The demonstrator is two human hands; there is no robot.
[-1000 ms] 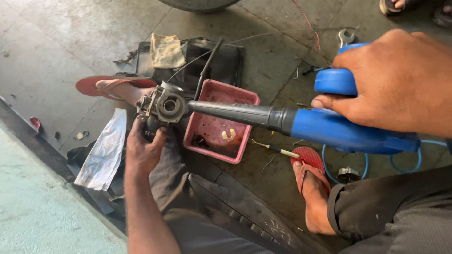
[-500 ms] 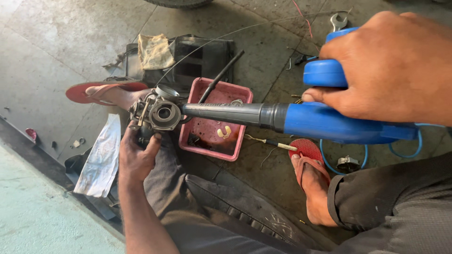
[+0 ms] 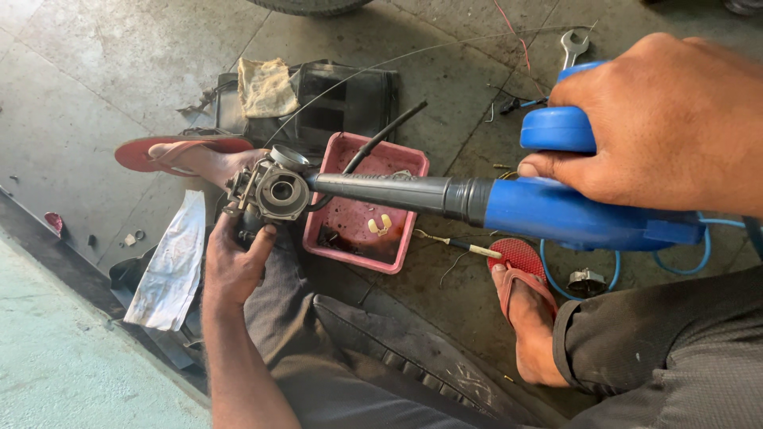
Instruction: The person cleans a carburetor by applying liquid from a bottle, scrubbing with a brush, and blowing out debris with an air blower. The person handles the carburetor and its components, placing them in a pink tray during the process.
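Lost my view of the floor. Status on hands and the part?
Left hand grips carburetor. Right hand holds blue blower, nozzle at the carburetor. Pink tray just below, nothing between.

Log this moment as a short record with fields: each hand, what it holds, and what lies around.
left hand: grips a metal carburetor from below
right hand: holds a blue air blower by its handle
blower nozzle: grey, tip against the carburetor
pink tray: on the floor under the nozzle, small parts inside
nearby: spanner, dirty rag, white cloth, red sandal
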